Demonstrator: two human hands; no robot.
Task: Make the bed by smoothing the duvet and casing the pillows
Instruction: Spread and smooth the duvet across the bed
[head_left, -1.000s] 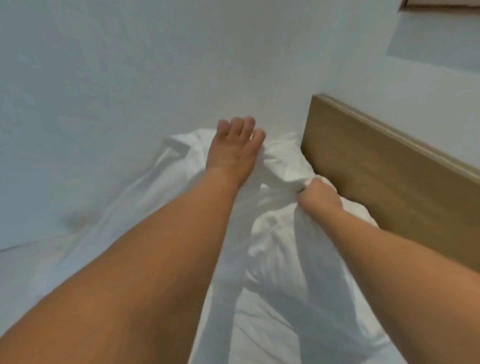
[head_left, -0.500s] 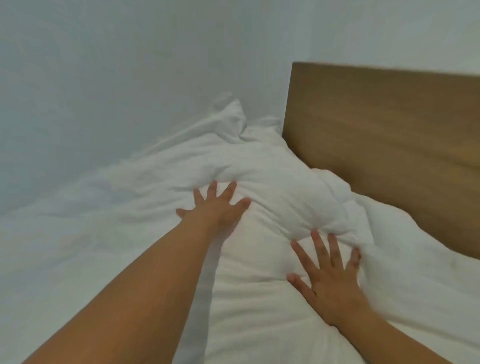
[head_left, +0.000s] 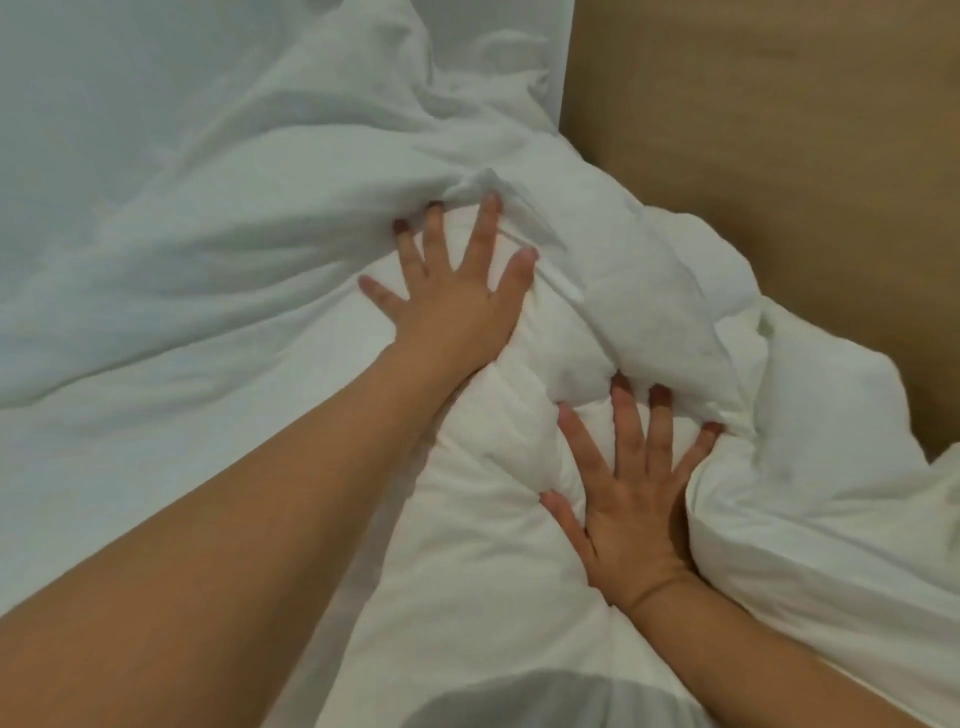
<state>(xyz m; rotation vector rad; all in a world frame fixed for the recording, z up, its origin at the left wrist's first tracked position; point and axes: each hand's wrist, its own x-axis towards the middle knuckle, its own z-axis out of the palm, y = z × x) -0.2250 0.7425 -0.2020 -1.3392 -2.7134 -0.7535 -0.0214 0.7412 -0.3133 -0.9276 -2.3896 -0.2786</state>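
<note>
My left hand (head_left: 457, 306) lies flat on the white duvet (head_left: 613, 322), fingers spread wide, palm pressed into the fabric, gripping nothing. Its fingertips reach the foot of a bunched ridge of cloth that runs from the far left corner down toward the right. My right hand (head_left: 631, 499) is nearer to me and to the right, also flat and splayed wide, holding nothing, its fingertips pushed up against the same puffy fold. Between my two hands the duvet bulges in a soft mound, creased and uneven. To the left the bedding lies flatter, with long shallow wrinkles running toward the wall (head_left: 156, 78), which is pale and plain. On the far right stands the wooden headboard (head_left: 769, 130), and the duvet is heaped against its lower edge, just beside my right hand. Both my forearms are bare and stretch out from the near edge. I cannot tell whether a pillow lies under the mound.
</note>
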